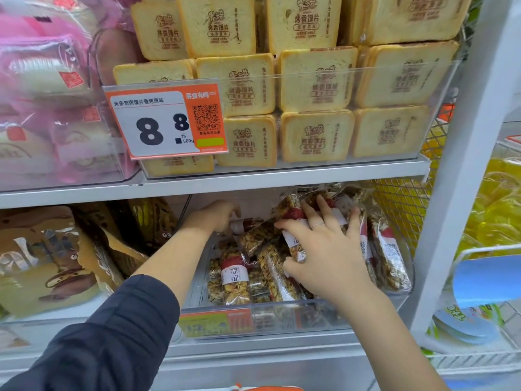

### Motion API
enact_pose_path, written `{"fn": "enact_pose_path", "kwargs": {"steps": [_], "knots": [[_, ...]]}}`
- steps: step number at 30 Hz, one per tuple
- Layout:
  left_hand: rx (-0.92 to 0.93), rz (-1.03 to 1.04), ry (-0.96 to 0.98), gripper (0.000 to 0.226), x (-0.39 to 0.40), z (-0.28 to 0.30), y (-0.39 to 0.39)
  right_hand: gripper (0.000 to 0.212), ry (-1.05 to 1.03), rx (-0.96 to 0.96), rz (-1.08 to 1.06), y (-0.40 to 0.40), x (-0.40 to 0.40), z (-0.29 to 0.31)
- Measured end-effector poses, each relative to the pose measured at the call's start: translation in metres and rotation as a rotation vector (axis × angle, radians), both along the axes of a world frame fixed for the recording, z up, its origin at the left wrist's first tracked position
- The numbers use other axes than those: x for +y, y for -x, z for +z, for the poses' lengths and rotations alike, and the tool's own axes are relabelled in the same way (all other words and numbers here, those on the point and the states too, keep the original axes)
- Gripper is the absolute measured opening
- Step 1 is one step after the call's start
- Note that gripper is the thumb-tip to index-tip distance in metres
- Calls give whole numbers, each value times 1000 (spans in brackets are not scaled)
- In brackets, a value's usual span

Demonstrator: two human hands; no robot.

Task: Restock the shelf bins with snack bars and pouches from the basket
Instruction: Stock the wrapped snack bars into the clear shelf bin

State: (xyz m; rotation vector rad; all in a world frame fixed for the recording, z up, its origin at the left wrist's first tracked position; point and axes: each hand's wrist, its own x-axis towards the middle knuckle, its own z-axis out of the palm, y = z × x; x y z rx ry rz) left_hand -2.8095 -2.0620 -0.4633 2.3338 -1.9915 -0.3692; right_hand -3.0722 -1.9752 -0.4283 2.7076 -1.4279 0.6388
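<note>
A clear shelf bin (282,314) on the lower shelf holds several grain snack bars (235,275) in clear wrappers with red and white labels. My right hand (324,249) reaches into the bin and grips a bunch of these bars (293,213), fingers spread over them, a ring on one finger. My left hand (217,215) is deep at the bin's back left, with its fingers curled round the end of one bar (242,225). The basket shows only as an orange sliver (270,388) at the bottom edge.
The upper shelf carries a clear bin of toast-shaped snack packs (315,80) with an orange price tag (166,122) reading 8.8. Pink bags (42,94) sit upper left, brown pouches (56,258) lower left. A white upright (465,165) and yellow packs (501,210) are on the right.
</note>
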Motion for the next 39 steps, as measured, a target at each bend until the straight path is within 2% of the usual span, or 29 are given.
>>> {"fn": "enact_pose_path", "kwargs": {"steps": [2, 5, 8, 12, 15, 17, 20, 21, 26, 29, 31, 33, 35, 36, 39], "knots": [[18, -19, -27, 44, 1, -9, 3, 54, -10, 15, 4, 2, 1, 2], [57, 45, 93, 33, 0, -22, 3, 56, -35, 40, 9, 6, 0, 3], [-90, 34, 145, 19, 3, -25, 3, 55, -33, 29, 16, 7, -1, 3], [-148, 45, 162, 30, 7, -26, 12, 55, -38, 42, 14, 7, -2, 3], [27, 139, 310, 37, 12, -19, 23, 55, -43, 27, 14, 7, -2, 4], [124, 152, 317, 35, 18, -16, 25, 55, -53, 51, 8, 7, -2, 4], [115, 89, 16, 29, 31, -15, 26, 55, -59, 57, 9, 9, -2, 5], [162, 88, -26, 25, 34, -15, 28, 54, -56, 60, 9, 9, -1, 4], [627, 241, 123, 33, 49, -10, 46, 54, -30, 65, -9, 15, 2, 3], [1160, 179, 78, 25, 60, -1, 63, 55, -13, 37, -36, 16, 3, 3], [1326, 105, 30, 20, 66, 4, 74, 55, 0, 20, -57, 14, 3, 2], [1383, 82, 53, 30, 68, 6, 84, 61, 15, 13, -74, 11, 3, 3], [1309, 46, 86, 52, 72, 6, 92, 74, 19, 9, -87, 8, 4, 5], [1232, 14, 91, 54, 74, 6, 95, 80, 26, 23, -90, 7, 4, 5], [1155, -46, 130, 38, 82, 8, 100, 89, 45, 116, -104, -3, 9, 2]]}}
